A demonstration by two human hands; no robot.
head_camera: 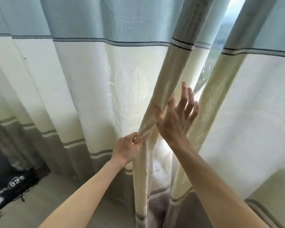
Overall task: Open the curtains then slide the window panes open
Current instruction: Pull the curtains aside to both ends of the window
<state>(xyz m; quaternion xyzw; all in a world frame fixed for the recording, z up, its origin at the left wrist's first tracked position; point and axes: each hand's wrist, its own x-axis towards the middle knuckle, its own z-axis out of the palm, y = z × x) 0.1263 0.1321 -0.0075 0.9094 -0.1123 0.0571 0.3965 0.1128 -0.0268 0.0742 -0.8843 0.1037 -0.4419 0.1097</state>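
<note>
Two curtains in pale blue, cream and grey bands hang in front of me. The left curtain [92, 83] has its inner edge pinched by my left hand [128, 149], fingers closed on the fold. My right hand [178, 119] is raised with fingers spread, reaching into the narrow gap between the curtains, touching the left curtain's edge with the thumb. The right curtain [253, 104] hangs apart from that hand. Through the gap a strip of window glass [211, 63] shows bright outdoor scenery. The window panes' frames are hidden behind the fabric.
A dark bag with white lettering [10, 185] lies on the floor at lower left, near the curtain hem. Grey floor [59, 195] lies below my arms. The right curtain's hem bulges toward me at lower right.
</note>
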